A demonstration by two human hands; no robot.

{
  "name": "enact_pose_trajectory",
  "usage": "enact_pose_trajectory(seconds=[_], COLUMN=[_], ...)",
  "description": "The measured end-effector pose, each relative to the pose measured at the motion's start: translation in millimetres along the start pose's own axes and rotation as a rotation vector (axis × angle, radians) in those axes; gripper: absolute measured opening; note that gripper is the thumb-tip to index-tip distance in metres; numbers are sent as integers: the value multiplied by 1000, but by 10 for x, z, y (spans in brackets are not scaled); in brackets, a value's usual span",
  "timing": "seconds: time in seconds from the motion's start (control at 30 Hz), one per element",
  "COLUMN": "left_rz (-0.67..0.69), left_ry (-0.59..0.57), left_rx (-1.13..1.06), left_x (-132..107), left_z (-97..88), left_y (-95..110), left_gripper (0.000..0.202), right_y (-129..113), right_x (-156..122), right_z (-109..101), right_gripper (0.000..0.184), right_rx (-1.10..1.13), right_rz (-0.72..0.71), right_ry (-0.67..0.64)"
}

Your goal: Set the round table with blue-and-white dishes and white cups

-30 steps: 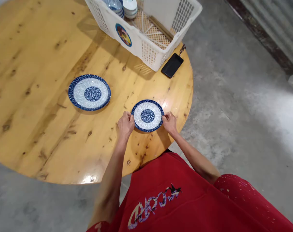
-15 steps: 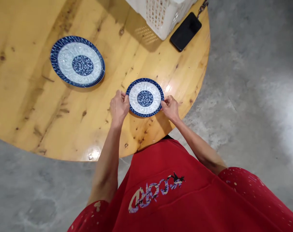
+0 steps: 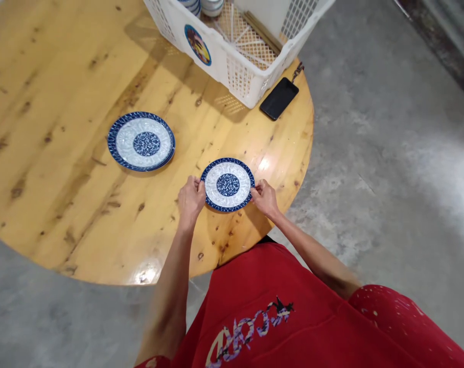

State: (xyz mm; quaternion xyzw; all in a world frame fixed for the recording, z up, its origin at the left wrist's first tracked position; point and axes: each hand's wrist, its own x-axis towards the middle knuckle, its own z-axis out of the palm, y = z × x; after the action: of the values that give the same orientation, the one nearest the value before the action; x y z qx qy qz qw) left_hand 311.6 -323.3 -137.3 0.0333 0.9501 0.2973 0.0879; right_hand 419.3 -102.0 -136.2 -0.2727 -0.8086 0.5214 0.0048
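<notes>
A round plate point(image 3: 212, 191) with a dark blue patterned rim, pale ring and blue centre is in front of me near the table's edge. My left hand point(image 3: 191, 199) pinches its left rim, and my right hand point(image 3: 264, 197) pinches the right rim. Whether the plate's underside touches the wood cannot be made out. Farther left lies a small stack of matching plates point(image 3: 126, 140), at least two, their rims slightly offset. Neither hand touches that stack.
A white plastic crate point(image 3: 251, 82) with lattice sides stands at the back of the round wooden table point(image 3: 78, 204); bowls point(image 3: 212, 7) and brown sticks point(image 3: 263, 31) are inside. A black phone point(image 3: 279, 98) with a strap lies beside it, close to the right edge.
My view has tilted upward, so the table contents sit lower and more of the crate's inside shows. Both hands keep their hold on the plate, which stays in about the same place.
</notes>
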Motion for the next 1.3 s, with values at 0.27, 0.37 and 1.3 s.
enact_pose_trajectory(seconds=[0.27,0.37,1.3], left_rz=[-27,-15,-142], left_ry=[1,11,-75], left_rx=[-12,-21,-417], left_x=[-20,-27,-543], left_z=[1,18,166], left_y=[-3,-19,-40], left_gripper=[14,14,34], right_y=[16,13,219], right_x=[-22,-26,36], right_z=[10,5,-31], right_gripper=[12,12,25], right_rx=[-15,-40,61], right_rz=[14,-6,-33], right_ry=[-15,-10,-155])
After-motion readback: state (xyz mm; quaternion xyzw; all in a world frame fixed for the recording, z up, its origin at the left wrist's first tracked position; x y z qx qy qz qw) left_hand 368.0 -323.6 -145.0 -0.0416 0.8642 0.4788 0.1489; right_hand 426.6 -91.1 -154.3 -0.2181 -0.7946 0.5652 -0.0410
